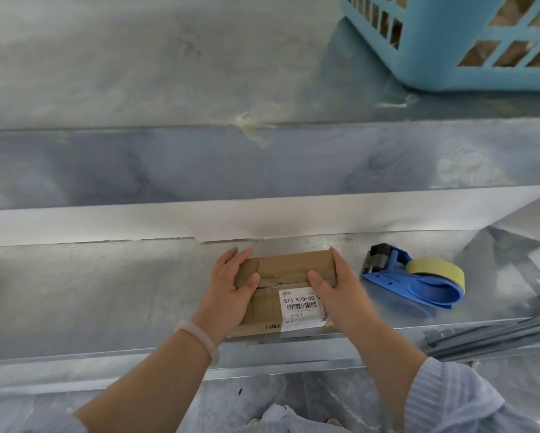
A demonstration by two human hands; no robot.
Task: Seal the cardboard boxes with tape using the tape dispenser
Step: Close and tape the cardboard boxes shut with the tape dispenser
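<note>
A small brown cardboard box (289, 268) with a white barcode label lies flat on the lower metal shelf (106, 292). Old tape crosses its top seam. My left hand (231, 292) grips the box's left end, thumb pressed on the top. My right hand (334, 282) holds the right end, thumb on the seam. A blue tape dispenser (418, 281) with a yellowish tape roll lies on the shelf just right of the box, untouched.
A light blue slatted plastic basket (443, 57) holding cardboard items stands at the far right on the upper metal surface. Grey metal strips (496, 335) lie at the shelf's right front. A raised metal step runs behind the box.
</note>
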